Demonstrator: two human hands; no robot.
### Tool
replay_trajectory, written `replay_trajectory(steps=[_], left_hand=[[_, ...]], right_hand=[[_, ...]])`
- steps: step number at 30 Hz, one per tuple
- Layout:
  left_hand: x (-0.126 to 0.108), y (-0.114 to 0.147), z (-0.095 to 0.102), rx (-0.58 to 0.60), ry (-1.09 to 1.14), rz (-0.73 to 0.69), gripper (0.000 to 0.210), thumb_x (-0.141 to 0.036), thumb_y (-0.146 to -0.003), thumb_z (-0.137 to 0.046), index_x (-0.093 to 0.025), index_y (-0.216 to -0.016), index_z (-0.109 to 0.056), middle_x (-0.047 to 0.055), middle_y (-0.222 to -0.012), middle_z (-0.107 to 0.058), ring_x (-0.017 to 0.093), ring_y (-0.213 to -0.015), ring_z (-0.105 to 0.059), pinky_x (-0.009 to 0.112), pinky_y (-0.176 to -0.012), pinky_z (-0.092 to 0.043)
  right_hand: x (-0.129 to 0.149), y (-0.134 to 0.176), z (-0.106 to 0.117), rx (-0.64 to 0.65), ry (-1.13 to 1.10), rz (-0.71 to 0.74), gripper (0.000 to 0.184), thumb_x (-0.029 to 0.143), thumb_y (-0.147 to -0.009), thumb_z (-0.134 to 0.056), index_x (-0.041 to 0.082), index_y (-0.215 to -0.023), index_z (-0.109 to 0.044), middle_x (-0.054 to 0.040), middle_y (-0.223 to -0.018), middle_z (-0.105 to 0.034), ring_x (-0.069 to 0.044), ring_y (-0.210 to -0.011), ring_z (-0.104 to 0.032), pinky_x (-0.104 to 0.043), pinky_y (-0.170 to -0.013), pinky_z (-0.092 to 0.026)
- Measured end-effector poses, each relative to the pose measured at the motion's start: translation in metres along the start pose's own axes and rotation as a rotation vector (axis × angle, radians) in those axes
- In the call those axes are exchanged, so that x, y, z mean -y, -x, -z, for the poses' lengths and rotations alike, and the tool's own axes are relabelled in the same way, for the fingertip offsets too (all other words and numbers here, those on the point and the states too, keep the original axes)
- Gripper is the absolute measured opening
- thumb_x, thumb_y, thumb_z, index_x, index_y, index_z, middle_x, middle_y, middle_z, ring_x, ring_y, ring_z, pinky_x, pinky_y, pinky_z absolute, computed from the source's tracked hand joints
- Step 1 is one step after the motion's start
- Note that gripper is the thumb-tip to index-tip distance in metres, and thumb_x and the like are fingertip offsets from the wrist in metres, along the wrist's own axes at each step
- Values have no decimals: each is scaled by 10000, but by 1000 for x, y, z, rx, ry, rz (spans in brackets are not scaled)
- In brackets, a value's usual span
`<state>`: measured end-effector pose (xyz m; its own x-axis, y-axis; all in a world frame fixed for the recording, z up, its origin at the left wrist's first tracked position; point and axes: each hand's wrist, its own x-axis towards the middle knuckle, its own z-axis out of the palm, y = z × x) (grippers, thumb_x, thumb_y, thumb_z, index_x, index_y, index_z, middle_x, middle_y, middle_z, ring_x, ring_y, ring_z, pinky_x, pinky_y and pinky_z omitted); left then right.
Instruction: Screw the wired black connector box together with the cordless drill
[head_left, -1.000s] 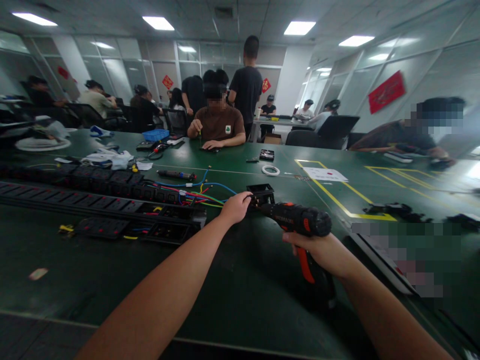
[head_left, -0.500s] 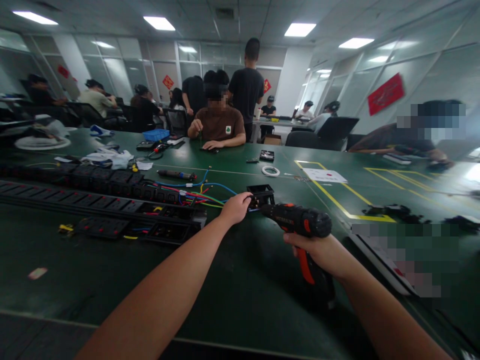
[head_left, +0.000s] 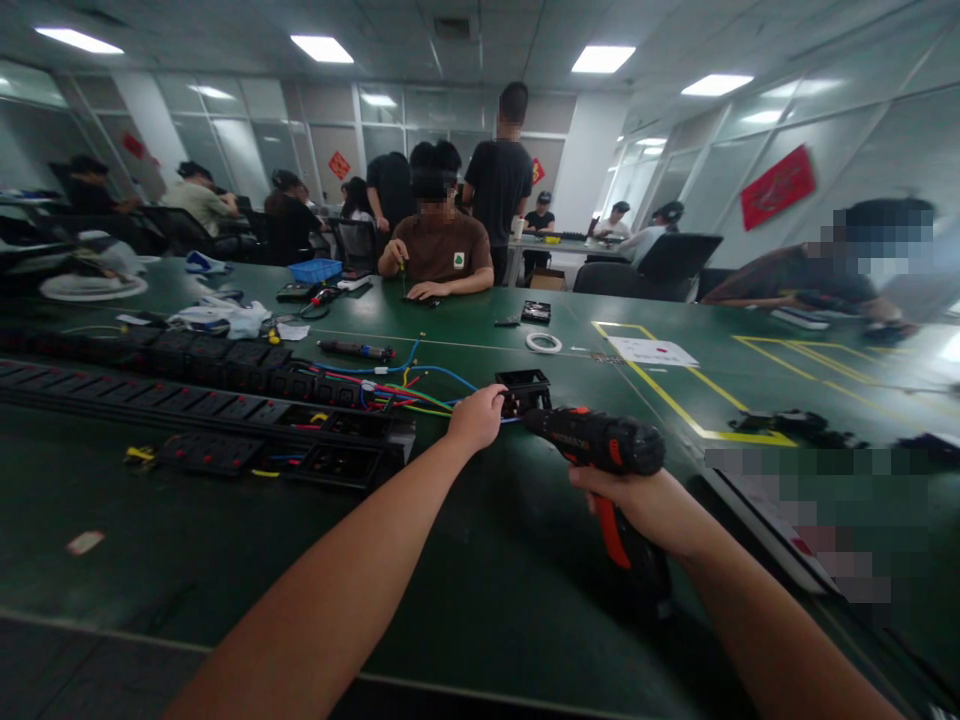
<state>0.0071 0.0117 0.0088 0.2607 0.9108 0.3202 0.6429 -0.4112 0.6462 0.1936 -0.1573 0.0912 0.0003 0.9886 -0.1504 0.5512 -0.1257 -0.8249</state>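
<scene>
My right hand [head_left: 637, 500] is wrapped round the grip of a black and orange cordless drill [head_left: 592, 436]. The drill lies level, its nose pointing left at a small black part just beyond my left fingertips. My left hand [head_left: 480, 415] is closed in a pinch at a black rectangular frame [head_left: 525, 382]; the fingers hide what exactly they grip. Coloured wires [head_left: 427, 400], blue, green and red among them, run from the left up to this hand. Long black socket strips [head_left: 225, 400] lie on the table to the left, some with open housings.
On the green table [head_left: 300, 580] are a white tape roll [head_left: 543, 343], a black pen-shaped tool [head_left: 356, 350], a white sheet [head_left: 652, 351] and a blue basket [head_left: 315, 271]. A co-worker [head_left: 439, 245] sits opposite, holding a screwdriver. Yellow tape marks the right side.
The view has shifted very slightly. Both hands and the drill keep nearly the same place, the drill's nose still at the part by my left hand.
</scene>
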Motion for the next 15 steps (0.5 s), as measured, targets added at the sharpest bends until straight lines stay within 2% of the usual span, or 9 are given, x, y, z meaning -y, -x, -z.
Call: replay_trajectory(steps=[9,15], left_hand=[[-17,6,3,13,-70,80,357,-302,-1016,-343,-274,-1250,-611,65,-1218,-715,239,-1134,-647,381,-998,-447],[-10,3,-3,-49,-12,57,365,-294,-1020,-340,-257,-1242,-627,68,-1255,-699,238,-1167,-630,377,-1018,-444]], right_hand=[[1,0,0,-4,-9,6,275,440,-767,-683,187,-669,-638,-7,-586,-628,-166,-552,-570,-296,-546,-424],[-2,-2,1,-5,-21,11,283,458,-765,-696,188,-697,-645,-7,-594,-632,-173,-566,-581,-298,-556,-427]])
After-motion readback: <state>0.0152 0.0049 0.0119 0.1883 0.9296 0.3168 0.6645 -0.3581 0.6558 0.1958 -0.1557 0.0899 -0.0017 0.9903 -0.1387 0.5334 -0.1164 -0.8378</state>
